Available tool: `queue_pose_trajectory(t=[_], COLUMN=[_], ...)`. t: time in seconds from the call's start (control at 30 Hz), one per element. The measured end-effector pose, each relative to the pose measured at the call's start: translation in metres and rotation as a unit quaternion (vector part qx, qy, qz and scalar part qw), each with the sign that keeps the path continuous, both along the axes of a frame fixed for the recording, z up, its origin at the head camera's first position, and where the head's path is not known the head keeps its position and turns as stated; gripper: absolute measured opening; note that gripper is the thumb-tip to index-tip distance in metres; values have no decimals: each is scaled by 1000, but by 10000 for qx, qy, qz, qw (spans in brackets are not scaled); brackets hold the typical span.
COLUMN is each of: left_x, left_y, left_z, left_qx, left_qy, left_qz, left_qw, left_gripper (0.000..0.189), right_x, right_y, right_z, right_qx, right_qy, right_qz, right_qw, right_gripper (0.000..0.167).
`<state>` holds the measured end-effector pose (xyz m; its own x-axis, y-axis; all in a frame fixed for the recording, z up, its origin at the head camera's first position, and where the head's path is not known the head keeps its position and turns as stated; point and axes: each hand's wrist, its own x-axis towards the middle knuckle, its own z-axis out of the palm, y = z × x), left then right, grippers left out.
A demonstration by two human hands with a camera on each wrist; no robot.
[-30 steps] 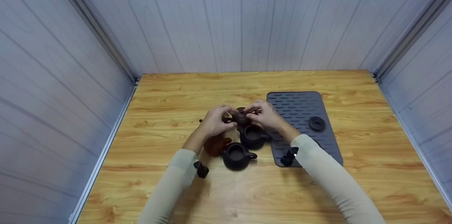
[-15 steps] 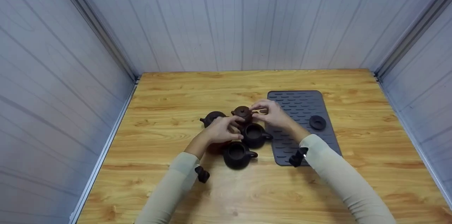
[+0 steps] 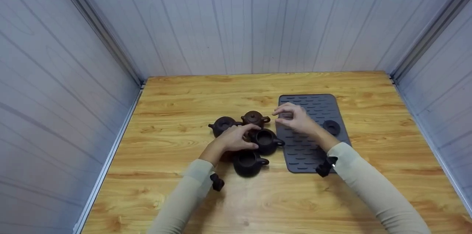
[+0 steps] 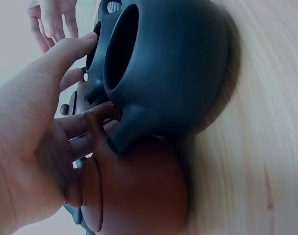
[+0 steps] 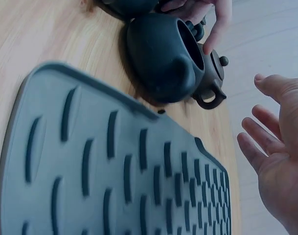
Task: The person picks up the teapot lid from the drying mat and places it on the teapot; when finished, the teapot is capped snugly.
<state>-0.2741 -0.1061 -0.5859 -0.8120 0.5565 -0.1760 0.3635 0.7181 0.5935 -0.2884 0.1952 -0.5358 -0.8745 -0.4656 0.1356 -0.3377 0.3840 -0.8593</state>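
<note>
Several small clay teapots stand close together on the table. My left hand point(image 3: 236, 138) hovers with bent, spread fingers over a reddish-brown teapot point(image 4: 144, 191), beside the spout of a lidless black teapot point(image 3: 265, 141). In the left wrist view the thumb is by that pot's rim; whether it touches cannot be told. A second lidless black teapot point(image 3: 246, 164) stands nearest me. Behind are a lidded dark brown teapot point(image 3: 253, 117) and a black teapot point(image 3: 223, 124), partly covered by my left hand. My right hand point(image 3: 297, 119) is raised above the mat's left edge, fingers apart, holding nothing.
A grey ribbed drying mat point(image 3: 302, 160) lies right of the teapots. On it sits a dark ring-shaped piece point(image 3: 331, 127), near my right wrist. Wood-grain tabletop point(image 3: 177, 101) surrounds everything, with a pale panel wall point(image 3: 236, 23) behind and at both sides.
Both hands have left the dark brown teapot, which now stands on its own. The left hand came back toward me, near the lidless black teapot. The right hand moved rightward over the mat.
</note>
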Motion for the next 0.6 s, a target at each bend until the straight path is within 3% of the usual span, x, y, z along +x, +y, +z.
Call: queue_pose_trajectory(t=[0.13, 0.23, 0.47, 0.6], left_x=[-5, -2, 21, 25], left_y=[1, 4, 13, 15], left_z=[-8, -4, 36, 43], left_qx=[-13, -101, -173, -224], left_qy=[142, 207, 223, 206], left_qz=[0, 96, 282, 317], left_qw=[9999, 9997, 9992, 9990], left_gripper=[69, 64, 54, 54], right_x=[1, 2, 6, 8], right_y=[13, 23, 49, 65], right_z=[3, 5, 7, 8], right_qx=[130, 214, 302, 316], right_qy=[159, 154, 181, 277], right_qz=[-114, -217, -513, -650], right_qw=[9997, 9994, 9981, 9970], right_gripper=[24, 24, 23, 23])
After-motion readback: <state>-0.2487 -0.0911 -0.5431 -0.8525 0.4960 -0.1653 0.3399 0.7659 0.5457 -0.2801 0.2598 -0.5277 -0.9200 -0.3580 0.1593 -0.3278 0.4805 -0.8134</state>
